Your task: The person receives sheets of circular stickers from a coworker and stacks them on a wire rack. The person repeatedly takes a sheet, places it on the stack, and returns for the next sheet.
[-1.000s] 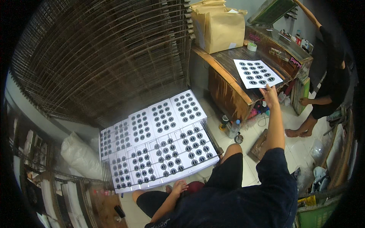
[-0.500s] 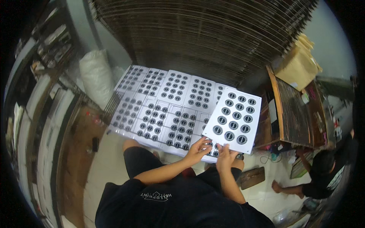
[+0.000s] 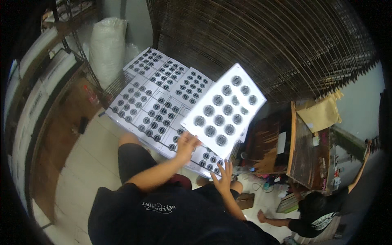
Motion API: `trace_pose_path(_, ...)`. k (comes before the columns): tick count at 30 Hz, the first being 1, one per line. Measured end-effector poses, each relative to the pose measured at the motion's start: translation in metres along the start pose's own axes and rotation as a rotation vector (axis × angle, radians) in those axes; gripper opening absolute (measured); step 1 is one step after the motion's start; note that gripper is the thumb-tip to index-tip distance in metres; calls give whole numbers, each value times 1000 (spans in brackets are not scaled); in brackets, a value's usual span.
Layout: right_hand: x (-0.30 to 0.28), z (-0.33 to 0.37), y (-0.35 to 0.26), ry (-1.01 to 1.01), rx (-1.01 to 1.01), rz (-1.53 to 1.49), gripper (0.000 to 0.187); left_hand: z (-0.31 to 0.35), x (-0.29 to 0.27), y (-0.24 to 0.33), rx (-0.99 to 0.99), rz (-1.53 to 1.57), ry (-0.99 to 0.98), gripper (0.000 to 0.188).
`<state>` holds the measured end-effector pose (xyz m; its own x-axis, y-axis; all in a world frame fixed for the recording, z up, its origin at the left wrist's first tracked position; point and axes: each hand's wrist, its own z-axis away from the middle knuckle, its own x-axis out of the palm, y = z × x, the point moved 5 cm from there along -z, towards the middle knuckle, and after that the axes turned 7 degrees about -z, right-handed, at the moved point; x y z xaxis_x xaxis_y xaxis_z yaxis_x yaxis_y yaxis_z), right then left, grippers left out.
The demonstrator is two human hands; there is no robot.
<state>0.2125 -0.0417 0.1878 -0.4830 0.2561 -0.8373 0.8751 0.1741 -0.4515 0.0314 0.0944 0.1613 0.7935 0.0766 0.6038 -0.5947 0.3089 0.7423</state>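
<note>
A white sheet printed with rows of dark round emblems [image 3: 228, 116] is raised at an angle above the table in front of me. My left hand [image 3: 188, 147] is closed at its near edge, slightly smeared by motion, and appears to grip it there. At the sheet's near right corner is my right hand [image 3: 222, 177], its fingers stretched and spread; whether they touch the corner is unclear. Beneath lie several similar printed sheets [image 3: 157, 116] side by side, with thin dark wire bars of a rack lying across them.
A tall stack of wire drying racks [image 3: 261, 45] rises behind the sheets. At left stand a white plastic-wrapped bundle [image 3: 108, 51] and shelving [image 3: 61, 69]. To the right are a wooden cabinet [image 3: 308, 134], brown paper [image 3: 322, 110] and another person [image 3: 316, 212] low near the floor.
The raised sheet has turned clockwise and tilted up. My right hand's fingers have spread, and my left hand has shifted along the near edge. The whole view has swung.
</note>
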Motion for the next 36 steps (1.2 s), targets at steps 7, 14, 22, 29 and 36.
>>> trace_pose_path(7, -22, 170, 127, -184, 811, 39, 76, -112, -145, 67, 245, -82, 268, 10)
trace_pose_path(14, 21, 227, 172, -393, 391, 269, 78, -244, -235, 113, 364, -137, 488, 6)
trace_pose_path(22, 13, 228, 206, -287, 471, 263, 80, -370, -311, 99, 394, -527, 721, 30)
trace_pose_path(29, 6, 230, 195, -231, 671, 94, 81, -395, -303, 87, 249, -1010, 838, 35)
trace_pose_path(36, 5, 200, 154, -496, 327, 518, 82, -396, -289, 79, 299, -1030, 831, 34)
